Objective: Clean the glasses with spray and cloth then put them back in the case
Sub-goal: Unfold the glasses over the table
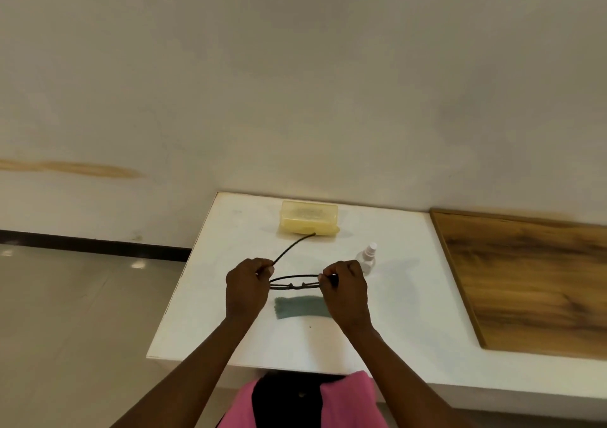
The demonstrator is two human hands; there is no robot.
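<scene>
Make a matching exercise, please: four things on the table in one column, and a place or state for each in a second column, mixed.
1. glasses
2. case
3. spray bottle
4. cloth

a. flat on the table, below the hands
b. held by both hands
c. upright, right of the right hand
d. closed, at the table's far edge

Pairs: 1-b, 2-d, 3-c, 4-a

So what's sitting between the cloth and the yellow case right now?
In the head view, the glasses, held above the table at each end by the left hand and right hand, sit between the cloth and case.
</scene>
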